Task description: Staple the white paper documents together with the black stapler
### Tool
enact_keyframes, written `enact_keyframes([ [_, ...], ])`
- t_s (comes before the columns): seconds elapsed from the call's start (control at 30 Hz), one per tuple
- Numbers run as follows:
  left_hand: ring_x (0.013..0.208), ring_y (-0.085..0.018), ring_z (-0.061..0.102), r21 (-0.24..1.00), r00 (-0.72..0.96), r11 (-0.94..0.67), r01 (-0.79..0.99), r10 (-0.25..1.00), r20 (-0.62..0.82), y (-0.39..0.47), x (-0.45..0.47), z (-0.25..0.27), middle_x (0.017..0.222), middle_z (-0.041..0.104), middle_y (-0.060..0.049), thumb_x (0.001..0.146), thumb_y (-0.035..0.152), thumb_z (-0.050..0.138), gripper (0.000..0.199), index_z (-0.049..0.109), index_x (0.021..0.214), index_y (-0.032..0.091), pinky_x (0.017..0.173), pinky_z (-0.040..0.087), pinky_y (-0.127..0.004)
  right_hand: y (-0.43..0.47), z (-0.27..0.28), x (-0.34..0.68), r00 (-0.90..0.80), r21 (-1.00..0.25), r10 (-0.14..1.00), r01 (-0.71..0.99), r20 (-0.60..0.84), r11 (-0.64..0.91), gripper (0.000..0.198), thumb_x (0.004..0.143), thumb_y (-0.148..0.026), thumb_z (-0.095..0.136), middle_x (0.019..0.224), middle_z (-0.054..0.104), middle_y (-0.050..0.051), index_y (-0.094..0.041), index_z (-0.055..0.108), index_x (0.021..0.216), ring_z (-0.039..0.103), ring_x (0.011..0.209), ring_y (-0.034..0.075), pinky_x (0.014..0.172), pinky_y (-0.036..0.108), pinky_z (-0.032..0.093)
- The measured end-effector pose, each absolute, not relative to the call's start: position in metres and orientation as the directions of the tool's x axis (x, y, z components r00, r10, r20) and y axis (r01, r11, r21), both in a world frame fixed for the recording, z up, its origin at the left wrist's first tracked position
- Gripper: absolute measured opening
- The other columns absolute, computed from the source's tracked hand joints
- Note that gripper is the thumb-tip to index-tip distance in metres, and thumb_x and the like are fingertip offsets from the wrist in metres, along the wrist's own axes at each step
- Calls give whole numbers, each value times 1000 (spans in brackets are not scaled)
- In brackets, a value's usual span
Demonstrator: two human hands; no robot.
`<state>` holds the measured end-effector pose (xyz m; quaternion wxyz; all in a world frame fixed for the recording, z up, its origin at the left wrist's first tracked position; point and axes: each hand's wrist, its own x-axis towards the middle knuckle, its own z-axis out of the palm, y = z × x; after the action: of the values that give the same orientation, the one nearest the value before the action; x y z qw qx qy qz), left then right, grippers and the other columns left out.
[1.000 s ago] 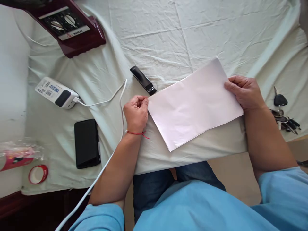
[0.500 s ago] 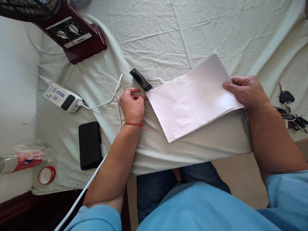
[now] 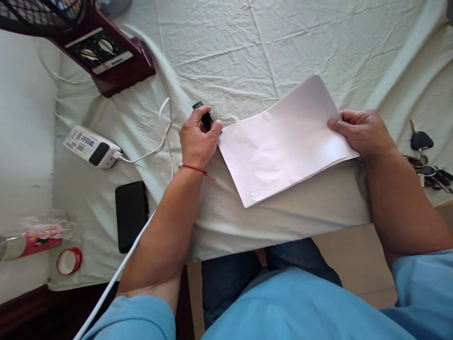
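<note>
My left hand [image 3: 197, 140], with a red string at the wrist, is closed around a small black stapler [image 3: 207, 120]. Its fingers reach over the far side and the thumb lies near the stapler's front end. That end meets the upper left corner of a stack of white paper sheets [image 3: 283, 144]; whether the corner is inside the jaws is hidden. At the stack's right edge my right hand [image 3: 363, 132] pinches the sheets, thumb on top and fingers beneath. The stack is tilted and slightly bowed over the cloth.
On the pale green tablecloth [image 3: 226, 56] stand a dark red fan [image 3: 116, 61] and a white power bank [image 3: 90, 145] with a cable [image 3: 145, 153]. A black phone [image 3: 131, 215], a red tape roll [image 3: 69, 261], a plastic-wrapped item [image 3: 42, 236] and keys [image 3: 422, 140] lie around.
My left hand has moved up from beside the paper's corner and taken hold of the stapler. The cable near it has shifted. My right hand keeps its grip on the sheets.
</note>
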<state>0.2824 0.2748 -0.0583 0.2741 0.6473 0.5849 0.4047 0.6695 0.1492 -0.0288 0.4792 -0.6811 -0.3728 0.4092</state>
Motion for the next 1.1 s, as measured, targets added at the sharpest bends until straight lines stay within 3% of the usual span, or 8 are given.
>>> enact_keyframes([
  [0.13,69,-17,62,833,38,-128,538,991,128,257,275,-54,70,58,3,87,32,93,43,85,128,24,72,53,-31,148,-30,670,380,-950,888,67,-258,-305,18,71,-28,99,76,76,2,-19,89,83,57,59,9,48,20,43],
  [0.37,74,-17,61,873,21,-191,449,979,204,229,257,-64,79,56,0,100,62,81,55,80,143,28,73,54,-33,146,-28,672,288,-931,899,61,-329,-360,24,68,-32,103,74,77,2,-20,89,83,58,55,11,42,20,42],
  [0.57,68,-15,49,869,12,-252,426,962,273,229,250,-73,75,41,2,97,75,79,64,81,143,32,67,47,-31,147,-22,669,314,-921,881,45,-354,-386,17,69,-25,99,72,76,3,-18,88,80,56,52,9,41,19,41],
  [0.83,62,-9,37,851,143,-366,376,931,337,243,251,-87,70,35,6,86,84,85,75,86,138,29,60,41,-25,142,-15,665,353,-904,864,101,-359,-416,16,77,-25,96,79,76,2,-18,89,89,59,59,8,47,16,46],
  [1.0,60,-9,42,832,168,-398,386,917,361,239,252,-89,68,41,6,90,78,86,71,84,142,29,62,46,-25,143,-22,670,330,-912,891,162,-311,-378,21,80,-33,97,75,72,1,-18,88,90,55,58,7,45,16,40],
  [1.1,73,-14,61,855,150,-395,337,919,365,234,252,-89,73,53,3,95,75,82,66,83,144,30,74,58,-28,144,-25,675,290,-921,916,192,-276,-339,37,72,-47,105,70,69,0,-18,87,86,53,55,6,42,15,38],
])
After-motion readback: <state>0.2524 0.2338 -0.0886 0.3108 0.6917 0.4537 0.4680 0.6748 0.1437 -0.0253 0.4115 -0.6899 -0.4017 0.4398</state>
